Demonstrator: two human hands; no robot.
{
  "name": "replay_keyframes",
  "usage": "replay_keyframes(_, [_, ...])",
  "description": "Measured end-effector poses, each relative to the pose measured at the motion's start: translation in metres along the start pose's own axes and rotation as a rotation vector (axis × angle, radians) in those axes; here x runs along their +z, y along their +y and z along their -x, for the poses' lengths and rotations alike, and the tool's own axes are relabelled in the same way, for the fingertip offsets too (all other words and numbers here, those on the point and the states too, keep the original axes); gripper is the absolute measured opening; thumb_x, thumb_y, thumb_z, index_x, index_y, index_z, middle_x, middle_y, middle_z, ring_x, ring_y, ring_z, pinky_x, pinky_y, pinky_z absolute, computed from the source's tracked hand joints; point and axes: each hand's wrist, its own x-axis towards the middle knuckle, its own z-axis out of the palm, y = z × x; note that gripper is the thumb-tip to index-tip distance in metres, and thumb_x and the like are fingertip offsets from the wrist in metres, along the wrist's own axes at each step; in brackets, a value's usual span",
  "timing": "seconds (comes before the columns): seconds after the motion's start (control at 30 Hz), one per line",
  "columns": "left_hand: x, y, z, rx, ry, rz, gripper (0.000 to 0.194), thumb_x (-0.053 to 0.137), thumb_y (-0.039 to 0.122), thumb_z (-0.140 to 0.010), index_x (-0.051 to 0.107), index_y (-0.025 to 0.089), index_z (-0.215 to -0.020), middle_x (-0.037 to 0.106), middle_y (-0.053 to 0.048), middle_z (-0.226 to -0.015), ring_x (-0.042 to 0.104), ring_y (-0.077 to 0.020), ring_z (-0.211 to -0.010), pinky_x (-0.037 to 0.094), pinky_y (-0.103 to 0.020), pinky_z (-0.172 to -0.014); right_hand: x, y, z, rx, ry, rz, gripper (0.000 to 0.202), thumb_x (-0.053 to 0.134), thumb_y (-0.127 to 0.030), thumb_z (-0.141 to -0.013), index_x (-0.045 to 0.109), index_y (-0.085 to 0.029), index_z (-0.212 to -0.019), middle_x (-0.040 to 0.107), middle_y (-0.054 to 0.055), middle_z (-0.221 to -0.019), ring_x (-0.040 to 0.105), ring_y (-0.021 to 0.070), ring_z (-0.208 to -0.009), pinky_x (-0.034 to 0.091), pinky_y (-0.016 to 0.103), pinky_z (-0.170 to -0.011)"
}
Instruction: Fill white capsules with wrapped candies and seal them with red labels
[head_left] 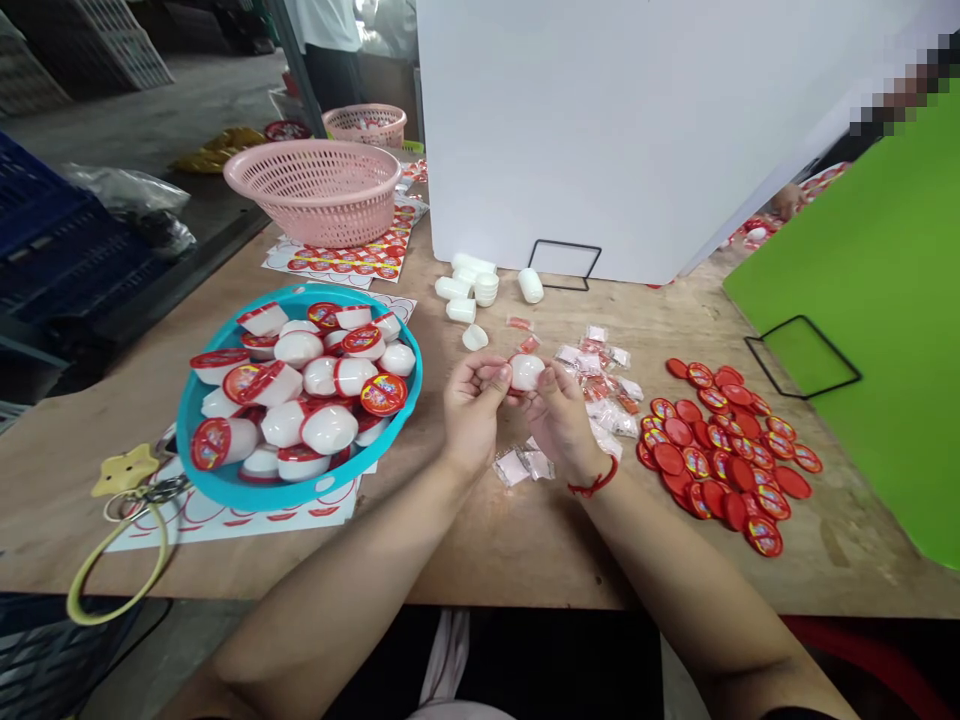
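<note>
Between my two hands, over the middle of the table, is a white cup (527, 372) with its rounded end facing up. My left hand (478, 405) pinches its left side, and my right hand (559, 415) holds its right side; a little red shows at its lower edge. Small clear packets (600, 390) lie around my right hand. Beyond my hands stand and lie several white cups (461, 290). Red lids (720, 450), some with printed labels, are spread to the right. On the left, a blue basin (300, 395) holds several white cups with red lids.
A pink basket (322, 190) stands on sticker sheets (352, 258) at the back left. A white board (570, 130) and a green board (870, 300) bound the back and right. Yellow-handled keys (127, 500) lie at the left edge. A person (326, 40) stands behind.
</note>
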Motion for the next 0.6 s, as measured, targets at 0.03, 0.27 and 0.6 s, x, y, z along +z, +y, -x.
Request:
replay_keyframes(0.03, [0.0,0.001,0.001,0.025,-0.004,-0.021,0.036,0.09,0.039,-0.067,0.065,0.019,-0.083,0.064,0.005,-0.069,0.06,-0.0065,-0.06,0.049,-0.016,-0.055,0.001,-0.001,0.001,0.02,-0.003,-0.005,0.04,0.087,-0.051,-0.071,0.072,-0.026,-0.097,0.076,0.001,-0.097,0.07,0.017,-0.083,0.064,0.03,-0.073])
replay_keyframes(0.27, [-0.013,0.004,-0.016,-0.016,-0.061,-0.207,0.029,0.062,0.047,-0.093,0.066,0.022,-0.107,0.074,-0.003,-0.094,0.067,-0.0116,-0.073,0.048,-0.021,-0.061,-0.005,-0.012,0.001,0.095,-0.023,-0.064,0.035,0.088,-0.048,-0.072,0.073,-0.024,-0.093,0.076,0.0,-0.095,0.071,0.0159,-0.083,0.063,0.029,-0.078])
replay_keyframes(0.6, [-0.01,0.004,-0.008,-0.045,-0.454,-0.408,0.064,0.082,0.047,-0.077,0.058,0.022,-0.131,0.056,-0.011,-0.147,0.052,-0.0272,-0.136,0.043,-0.037,-0.112,-0.015,-0.009,-0.004,-0.091,-0.061,0.195,0.043,0.083,-0.049,-0.076,0.062,-0.029,-0.108,0.071,0.001,-0.102,0.07,0.0196,-0.091,0.059,0.041,-0.091])
